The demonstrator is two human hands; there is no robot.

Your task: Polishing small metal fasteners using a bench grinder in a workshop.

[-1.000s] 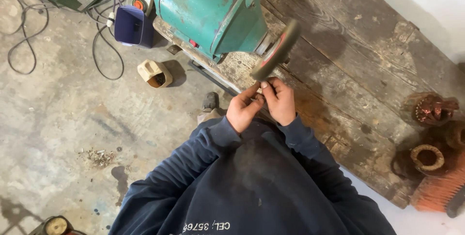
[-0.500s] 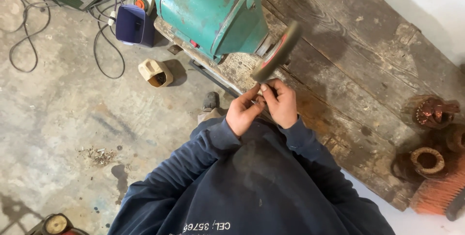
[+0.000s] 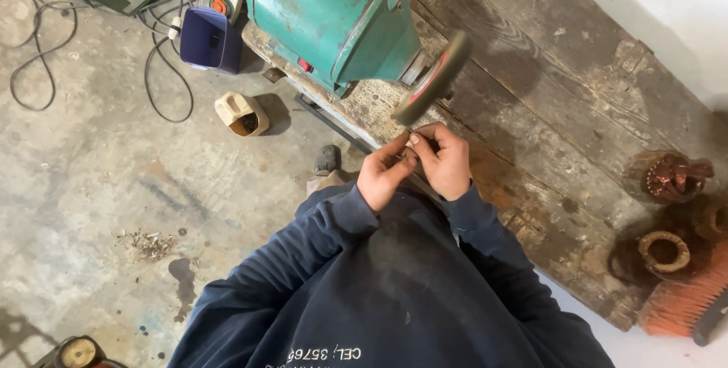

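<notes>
At the near edge of the worn wooden desk [image 3: 576, 110]: two bare hands, held together just below the grinding wheel [image 3: 434, 80] of a green bench grinder [image 3: 334, 11].

- Left hand [image 3: 385, 174]: fingers pinched on a small, thin workpiece [image 3: 407, 154]; the piece is too small to tell its kind. Dark blue sleeve to the wrist.
- Right hand [image 3: 444, 159]: fingers curled over the same workpiece, fingertips touching those of the left hand.
- Workpiece: held between both hands, close under the wheel's rim; whether it touches the wheel cannot be told.
- Grinding wheel: dark disc with a red centre, seen nearly edge-on, mounted at the grinder's right end.
- Bench grinder: green housing with worn paint, standing on the desk.
- Desk, right end: rusty round part [image 3: 671, 178], ring-shaped rusty part [image 3: 663, 250], orange-bristled brush [image 3: 690, 303] at the corner.
- Concrete floor [image 3: 98, 178]: purple-blue plastic tub [image 3: 208, 38], beige plastic container [image 3: 241, 114] lying open, black cables [image 3: 38, 42], small heap of debris [image 3: 152, 243].
- Person's shoe [image 3: 327, 159] beside the desk edge.
</notes>
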